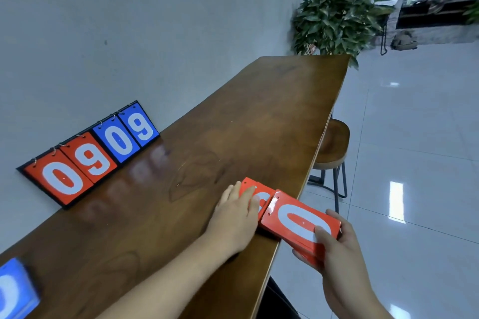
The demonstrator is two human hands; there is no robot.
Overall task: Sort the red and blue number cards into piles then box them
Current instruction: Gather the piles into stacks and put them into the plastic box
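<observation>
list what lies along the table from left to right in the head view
blue card pile → flip scoreboard → left hand pressing on a flat red card → red 0 stack, gripped by the right hand

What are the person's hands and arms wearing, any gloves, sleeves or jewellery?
Nothing that shows. The left hand and right hand are bare, with no gloves, rings or tape. The left forearm and right forearm are uncovered as far as the frame's edge: no sleeve, watch or bracelet in view.
</observation>
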